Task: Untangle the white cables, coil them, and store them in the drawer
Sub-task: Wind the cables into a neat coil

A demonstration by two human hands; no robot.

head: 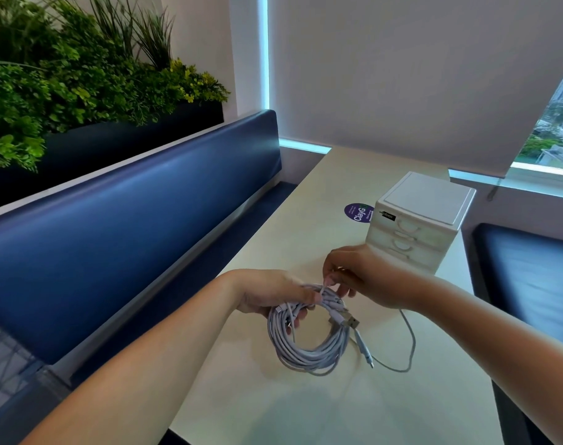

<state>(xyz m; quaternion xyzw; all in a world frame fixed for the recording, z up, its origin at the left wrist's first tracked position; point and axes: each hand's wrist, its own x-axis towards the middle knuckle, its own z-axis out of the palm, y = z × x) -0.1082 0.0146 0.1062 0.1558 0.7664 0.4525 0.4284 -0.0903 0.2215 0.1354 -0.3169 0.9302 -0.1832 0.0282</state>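
White cables [309, 358]: where are they?

"Wound into one round coil that I hold up over the pale tabletop [305, 412], just in front of the white drawer unit [415, 232]. I cannot tell whether the lowest turns touch the surface."

"And your hands?"

"Both are closed on it. The fingers [333, 279] of my right hand [366, 281] pinch a strand at the very top of the coil. My left hand [270, 293] grips the upper left of the bundle, thumb lying over the turns and the other digits curled in through the ring from below."

"Is everything wound in?"

"No. A loose tail [413, 342] runs out from under my right wrist, lies on the tabletop in a wide curve to the right of the coil and ends in a slim connector beside its lower edge. A USB plug [350, 322] sticks out of the coil's right side."

"The drawers?"

"All three fronts sit flush. A round purple sticker [357, 212] lies on the tabletop just left of the unit, and a blue bench [129, 226] runs along the left edge."
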